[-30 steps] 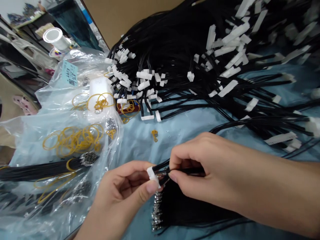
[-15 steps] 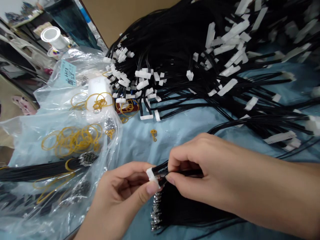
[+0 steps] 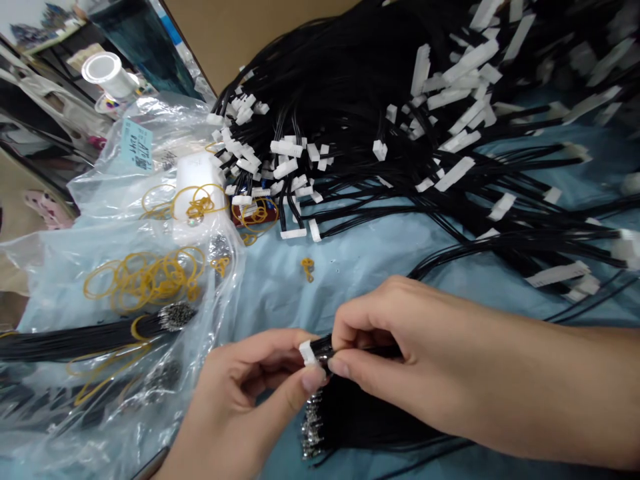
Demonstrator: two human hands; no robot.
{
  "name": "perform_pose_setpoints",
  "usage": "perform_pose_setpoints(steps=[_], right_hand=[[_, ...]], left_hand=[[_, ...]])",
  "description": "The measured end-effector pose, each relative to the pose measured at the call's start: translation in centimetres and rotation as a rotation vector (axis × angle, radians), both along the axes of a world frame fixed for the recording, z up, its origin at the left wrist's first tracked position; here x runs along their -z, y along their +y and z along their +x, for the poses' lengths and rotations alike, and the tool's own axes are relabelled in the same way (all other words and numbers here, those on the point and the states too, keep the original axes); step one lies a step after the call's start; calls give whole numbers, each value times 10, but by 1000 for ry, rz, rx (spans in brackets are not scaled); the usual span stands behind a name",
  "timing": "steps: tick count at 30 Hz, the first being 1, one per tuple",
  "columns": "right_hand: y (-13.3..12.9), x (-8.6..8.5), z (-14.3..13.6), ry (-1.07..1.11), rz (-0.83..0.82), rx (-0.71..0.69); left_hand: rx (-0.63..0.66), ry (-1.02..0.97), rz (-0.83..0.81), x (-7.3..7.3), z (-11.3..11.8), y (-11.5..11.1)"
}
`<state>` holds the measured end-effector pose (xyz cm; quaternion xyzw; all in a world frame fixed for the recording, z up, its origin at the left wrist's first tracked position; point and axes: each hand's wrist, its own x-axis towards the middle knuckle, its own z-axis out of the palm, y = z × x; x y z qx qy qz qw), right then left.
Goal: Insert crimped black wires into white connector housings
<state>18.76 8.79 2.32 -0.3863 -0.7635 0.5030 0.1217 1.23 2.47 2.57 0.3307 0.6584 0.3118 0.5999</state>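
Between the thumb and fingers of my left hand (image 3: 250,393) is a white plastic connector (image 3: 309,353) with black wires running out to the right. My right hand (image 3: 405,347) pinches black wires (image 3: 324,347) close behind the connector; its fingertips partly cover them, so I cannot make out which single wire they grip. Beneath both hands lies a bundle of black wires with silvery crimp terminals (image 3: 313,427) at its left end.
Finished-looking black cables with white connectors (image 3: 287,148) pile up across the back and right. At left, a clear plastic bag (image 3: 220,320) lies under yellow rubber bands (image 3: 145,280) and near more terminal-ended wires (image 3: 175,316). A white spool (image 3: 107,72) stands behind, beside a cardboard sheet (image 3: 235,33).
Both hands have shifted very slightly, and the connector has moved a little right and down. My right fingertips now sit nearer to it. The surroundings are the same.
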Motion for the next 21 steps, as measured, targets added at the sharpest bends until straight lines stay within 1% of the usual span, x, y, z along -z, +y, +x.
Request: perform_pose_setpoints(steps=[2, 6, 11, 15, 18, 21], right_hand=[[1, 0, 0, -1, -36, -14], [4, 1, 2, 36, -163, -90], [-3, 12, 9, 52, -261, -95], [-5, 19, 10, 13, -360, -55], [1, 15, 6, -26, -417, -41], [8, 3, 1, -86, -444, -55]], left_hand=[[6, 0, -10, -1, -1, 0], [49, -43, -2, -1, -3, 1], [-81, -23, -19, -4, 0, 1], [-95, -43, -56, -5, 3, 1], [-101, -58, -65, -4, 2, 1], [-108, -77, -69, -4, 1, 1]])
